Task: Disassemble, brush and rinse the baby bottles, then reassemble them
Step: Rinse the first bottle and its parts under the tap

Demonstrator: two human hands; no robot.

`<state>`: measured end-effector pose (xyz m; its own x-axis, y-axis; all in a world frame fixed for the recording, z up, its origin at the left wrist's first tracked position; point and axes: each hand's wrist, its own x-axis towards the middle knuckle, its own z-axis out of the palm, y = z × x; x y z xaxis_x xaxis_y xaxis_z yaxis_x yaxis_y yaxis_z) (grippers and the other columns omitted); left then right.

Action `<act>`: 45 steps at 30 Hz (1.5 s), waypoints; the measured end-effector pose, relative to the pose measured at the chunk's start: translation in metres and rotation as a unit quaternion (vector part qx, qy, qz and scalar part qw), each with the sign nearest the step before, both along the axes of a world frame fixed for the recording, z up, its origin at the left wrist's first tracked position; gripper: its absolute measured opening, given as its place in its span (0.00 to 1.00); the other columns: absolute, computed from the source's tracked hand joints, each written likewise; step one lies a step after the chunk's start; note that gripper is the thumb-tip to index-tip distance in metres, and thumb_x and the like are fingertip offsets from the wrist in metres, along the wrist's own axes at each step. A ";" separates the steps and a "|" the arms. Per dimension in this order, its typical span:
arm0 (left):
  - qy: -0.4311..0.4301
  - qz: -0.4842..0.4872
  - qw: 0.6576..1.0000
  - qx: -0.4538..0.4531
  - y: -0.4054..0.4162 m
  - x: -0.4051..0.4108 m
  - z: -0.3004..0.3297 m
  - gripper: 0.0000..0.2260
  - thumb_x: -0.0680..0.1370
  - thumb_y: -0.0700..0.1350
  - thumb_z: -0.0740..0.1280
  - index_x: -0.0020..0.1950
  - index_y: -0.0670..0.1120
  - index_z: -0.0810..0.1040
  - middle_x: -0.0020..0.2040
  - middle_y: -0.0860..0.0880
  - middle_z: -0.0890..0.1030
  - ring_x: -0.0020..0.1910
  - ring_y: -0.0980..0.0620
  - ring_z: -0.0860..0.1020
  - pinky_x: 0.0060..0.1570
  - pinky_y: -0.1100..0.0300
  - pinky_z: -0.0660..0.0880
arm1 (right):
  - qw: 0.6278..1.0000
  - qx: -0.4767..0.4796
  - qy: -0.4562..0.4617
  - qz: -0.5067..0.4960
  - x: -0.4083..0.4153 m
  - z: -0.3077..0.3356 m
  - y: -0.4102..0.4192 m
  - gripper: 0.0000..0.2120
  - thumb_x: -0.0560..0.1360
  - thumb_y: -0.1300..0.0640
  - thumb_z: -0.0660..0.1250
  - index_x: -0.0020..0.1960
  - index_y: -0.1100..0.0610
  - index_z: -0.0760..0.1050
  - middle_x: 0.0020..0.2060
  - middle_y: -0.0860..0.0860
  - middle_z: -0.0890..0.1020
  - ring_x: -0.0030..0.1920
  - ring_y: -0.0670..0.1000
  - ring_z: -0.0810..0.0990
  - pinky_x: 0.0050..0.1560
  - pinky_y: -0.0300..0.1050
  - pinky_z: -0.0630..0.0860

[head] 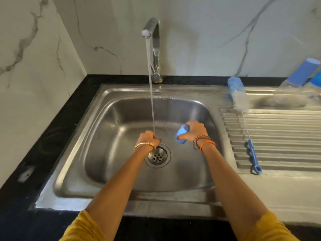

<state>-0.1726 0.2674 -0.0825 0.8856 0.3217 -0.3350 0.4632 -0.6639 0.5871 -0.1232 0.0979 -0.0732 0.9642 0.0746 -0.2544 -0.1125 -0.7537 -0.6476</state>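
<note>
Here the biggest risk sits with the stainless steel sink [182, 173]: its basin holds no standing water, only the thin stream [151, 94] running from the tap [152, 32] down toward the open drain [157, 157], so any small part let go under the flow would likely slide to that drain, though its holes look too small to swallow much. Next, on the ribbed draining board [281, 136] to the right, the bottle brush [238, 94] lies with its bristle head up at the back rim and its blue handle toward the front; a careless reach could knock it into the basin. At the far right edge the baby bottles [302, 73] lean blurred; whether they hold anything I cannot tell, and they look easy to topple. The right hand [195, 131] curls round a blue bottle cap [182, 134], holding it just beside the stream rather than under it, open end turned left; nothing shows inside it, and wet plastic could slip from that grip. Smallest, the left hand [148, 139] is closed directly under the water, fingertips pressed together as if pinching something small, perhaps a teat, but what it holds is hidden, and such a slick little piece is the likeliest thing to drop.
</note>
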 end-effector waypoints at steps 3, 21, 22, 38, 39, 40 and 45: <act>-0.035 -0.019 0.998 -0.047 -0.021 -0.001 0.013 0.09 0.74 0.45 0.69 0.52 0.46 0.82 0.53 0.46 0.82 0.55 0.46 0.79 0.55 0.60 0.72 | 0.996 0.076 -0.044 -0.026 -0.008 0.019 -0.014 0.27 0.63 0.59 0.78 0.60 0.60 0.75 0.54 0.54 0.77 0.54 0.54 0.75 0.50 0.41 0.71; -0.153 -0.186 0.941 -0.238 -0.243 -0.060 0.056 0.07 0.75 0.36 0.67 0.51 0.38 0.80 0.50 0.40 0.82 0.39 0.52 0.77 0.41 0.64 0.73 | 0.917 0.148 -0.270 -0.255 -0.144 0.076 -0.212 0.26 0.64 0.64 0.75 0.60 0.58 0.70 0.51 0.51 0.74 0.49 0.57 0.78 0.49 0.51 0.77; -0.161 -0.197 0.940 -0.229 -0.259 -0.065 0.056 0.07 0.75 0.37 0.67 0.51 0.38 0.80 0.50 0.41 0.82 0.40 0.53 0.76 0.41 0.66 0.72 | 0.917 0.122 -0.280 -0.255 -0.152 0.075 -0.228 0.26 0.64 0.64 0.75 0.60 0.59 0.71 0.53 0.52 0.74 0.51 0.58 0.78 0.50 0.53 0.77; -0.196 -0.229 0.951 -0.071 -0.351 -0.105 0.050 0.12 0.74 0.40 0.69 0.57 0.38 0.76 0.54 0.42 0.80 0.52 0.47 0.78 0.49 0.63 0.69 | 0.924 -0.251 -0.264 -0.119 -0.182 0.035 -0.318 0.25 0.70 0.47 0.70 0.63 0.54 0.68 0.57 0.52 0.77 0.59 0.54 0.69 0.55 0.45 0.63; -0.192 -0.229 0.952 -0.067 -0.351 -0.105 0.048 0.13 0.74 0.40 0.69 0.57 0.39 0.76 0.54 0.43 0.80 0.52 0.47 0.77 0.49 0.64 0.69 | 0.923 -0.257 -0.261 -0.120 -0.182 0.034 -0.318 0.25 0.70 0.47 0.70 0.63 0.54 0.68 0.57 0.53 0.76 0.59 0.54 0.69 0.55 0.46 0.63; -0.189 -0.227 0.953 -0.066 -0.350 -0.105 0.047 0.13 0.74 0.40 0.69 0.57 0.39 0.76 0.54 0.43 0.80 0.52 0.47 0.77 0.50 0.63 0.69 | 0.922 -0.261 -0.257 -0.121 -0.181 0.034 -0.317 0.26 0.70 0.47 0.69 0.63 0.54 0.67 0.57 0.53 0.76 0.60 0.55 0.68 0.55 0.46 0.63; -0.188 -0.215 0.956 -0.072 -0.349 -0.106 0.047 0.13 0.74 0.40 0.69 0.57 0.39 0.76 0.54 0.42 0.79 0.53 0.47 0.77 0.51 0.63 0.70 | 0.923 -0.271 -0.234 -0.142 -0.183 0.034 -0.316 0.27 0.70 0.47 0.69 0.64 0.55 0.65 0.58 0.54 0.74 0.60 0.56 0.67 0.56 0.48 0.64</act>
